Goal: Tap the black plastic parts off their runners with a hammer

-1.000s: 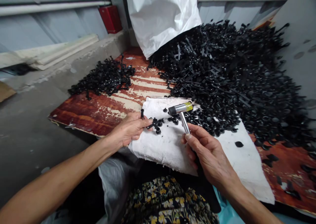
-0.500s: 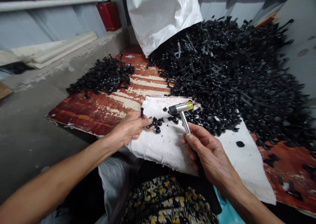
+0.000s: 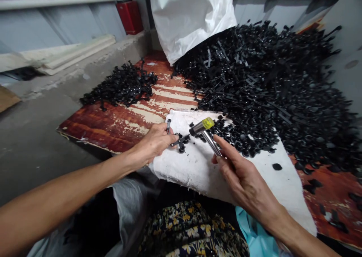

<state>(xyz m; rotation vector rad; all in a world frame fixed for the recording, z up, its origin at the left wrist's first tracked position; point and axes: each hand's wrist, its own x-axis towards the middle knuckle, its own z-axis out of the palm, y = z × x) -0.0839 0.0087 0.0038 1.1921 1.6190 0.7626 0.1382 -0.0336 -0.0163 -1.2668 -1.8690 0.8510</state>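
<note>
My left hand (image 3: 158,140) is closed on a black plastic strip part (image 3: 169,125), one end of which sticks up above the fingers. Beside those fingertips, more small black parts (image 3: 181,147) lie on a folded white cloth (image 3: 195,170). My right hand (image 3: 240,170) grips a small mallet (image 3: 202,126) by its metal handle; the grip end is hidden in the palm. Its head has one black face and one yellow face. The mallet head hangs over the cloth, tilted, with the black face towards the left hand's parts.
A large heap of black plastic parts (image 3: 263,83) covers the right and back of the worn reddish board (image 3: 90,126). A smaller pile (image 3: 121,85) sits at the left. A white sack (image 3: 195,19) hangs at the back, near a red box (image 3: 130,17).
The mallet head has tipped, its black end moving lower and left. The strip in my left hand has turned so that its flat side shows. The whole view has shifted slightly.
</note>
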